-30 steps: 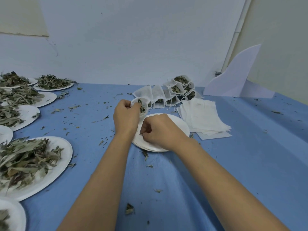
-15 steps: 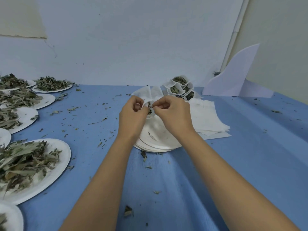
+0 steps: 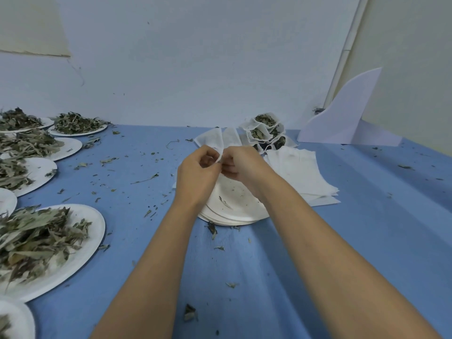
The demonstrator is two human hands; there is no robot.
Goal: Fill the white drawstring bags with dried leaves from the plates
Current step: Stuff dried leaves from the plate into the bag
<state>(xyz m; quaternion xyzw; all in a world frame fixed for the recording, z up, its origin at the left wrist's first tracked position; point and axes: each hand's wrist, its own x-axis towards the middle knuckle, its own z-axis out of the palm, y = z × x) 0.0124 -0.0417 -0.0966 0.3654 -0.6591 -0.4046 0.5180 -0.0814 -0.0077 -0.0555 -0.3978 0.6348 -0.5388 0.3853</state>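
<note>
Fingers (image 3: 208, 156) of both hands pinch a bag (image 3: 220, 152) between them.
Left hand (image 3: 197, 174) and right hand (image 3: 245, 165) hold it over the bare plates (image 3: 241, 200), probably so spills land there; filled bags (image 3: 264, 128) sit just behind.

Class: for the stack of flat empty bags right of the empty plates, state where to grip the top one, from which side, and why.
Pinch the near right corner of the top bag, coming from the right. The stack of flat bags lies fanned there, so its edges are staggered and one layer can probably be lifted alone.
</note>
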